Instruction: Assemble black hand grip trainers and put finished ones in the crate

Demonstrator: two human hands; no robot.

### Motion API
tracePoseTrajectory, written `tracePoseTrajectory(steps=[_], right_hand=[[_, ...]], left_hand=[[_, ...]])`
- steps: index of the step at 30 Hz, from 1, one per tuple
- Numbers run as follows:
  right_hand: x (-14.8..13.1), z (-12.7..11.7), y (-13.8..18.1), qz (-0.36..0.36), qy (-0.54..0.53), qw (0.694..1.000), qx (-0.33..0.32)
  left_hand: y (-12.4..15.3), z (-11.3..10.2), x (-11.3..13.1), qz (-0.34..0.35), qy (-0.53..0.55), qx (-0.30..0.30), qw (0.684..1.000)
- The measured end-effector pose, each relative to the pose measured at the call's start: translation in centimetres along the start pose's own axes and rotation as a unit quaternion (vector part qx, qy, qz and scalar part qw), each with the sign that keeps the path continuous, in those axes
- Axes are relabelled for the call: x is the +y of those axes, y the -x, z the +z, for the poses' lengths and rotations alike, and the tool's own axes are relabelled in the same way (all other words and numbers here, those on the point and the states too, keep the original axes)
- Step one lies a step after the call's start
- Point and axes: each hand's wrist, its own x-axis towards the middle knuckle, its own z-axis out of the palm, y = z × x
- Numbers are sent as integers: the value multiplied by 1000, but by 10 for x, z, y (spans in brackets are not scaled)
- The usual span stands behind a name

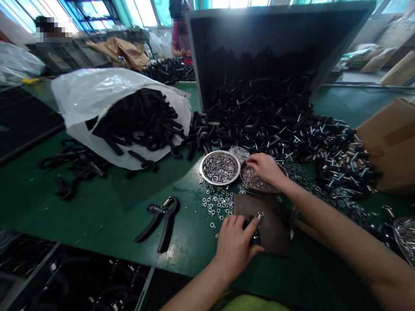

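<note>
My left hand point(236, 242) is closed around a black hand gripper part point(256, 235) and presses it onto a brown plate point(274, 226). A coiled spring point(260, 217) stands out past its fingers. Over a round bowl of small metal pieces point(256, 183), my right hand point(264, 167) dips with its fingers pinched together; what they hold is too small to make out. Beside that bowl is a metal bowl of little pins and rings point(220, 168). An assembled hand gripper point(160, 220) with a spring lies to the left.
Loose metal rings point(215, 203) are scattered before the bowls. A hammer point(308, 231) lies under my right forearm. Black handles spill from a white sack point(81, 99) and a large grey bin point(275, 30). A cardboard box point(389, 147) stands right. Another person point(181, 43) sits behind.
</note>
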Motion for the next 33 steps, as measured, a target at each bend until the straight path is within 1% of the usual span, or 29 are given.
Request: tracePoseTrajectory(steps=[3, 5, 7, 9, 12, 16, 20, 23, 26, 28, 29, 30, 31, 32, 33], right_hand=[[7, 17, -60, 44, 21, 999, -4], [9, 32, -84, 61, 31, 997, -22], [9, 43, -96, 73, 40, 996, -40], [10, 49, -100, 84, 49, 994, -51], [12, 51, -100, 100, 53, 992, -57], [16, 50, -98, 113, 44, 991, -49], [20, 46, -92, 109, 19, 993, -38], [22, 42, -86, 108, -6, 994, -22], [22, 38, -81, 108, -41, 993, 3], [21, 34, -80, 104, -72, 992, 21], [20, 31, -79, 101, -88, 990, 30], [20, 28, -77, 98, -106, 989, 39], [19, 24, -75, 94, -125, 987, 47], [18, 20, -70, 89, -145, 984, 55], [16, 15, -63, 85, -167, 980, 59]], left_hand=[[0, 0, -1, 1, 15, -10, 1000], [-1, 0, -2, 1, 23, -13, 1000], [-1, -2, -2, 0, 27, -15, 1000], [-1, -5, -2, 1, 29, -20, 999], [-2, -6, -1, 0, 28, -20, 999], [-4, -4, -2, 0, 33, -16, 999], [-6, -3, -4, -7, 53, -8, 999], [-8, -2, -4, -29, 85, 1, 996], [-9, -3, -4, -65, 150, 25, 986], [-9, -5, -3, -99, 222, 47, 969], [-9, -7, -2, -124, 271, 56, 953], [-8, -9, -2, -155, 329, 59, 930], [-8, -12, -2, -191, 395, 57, 897], [-8, -14, -1, -228, 469, 50, 852], [-8, -17, -1, -263, 545, 40, 795]])
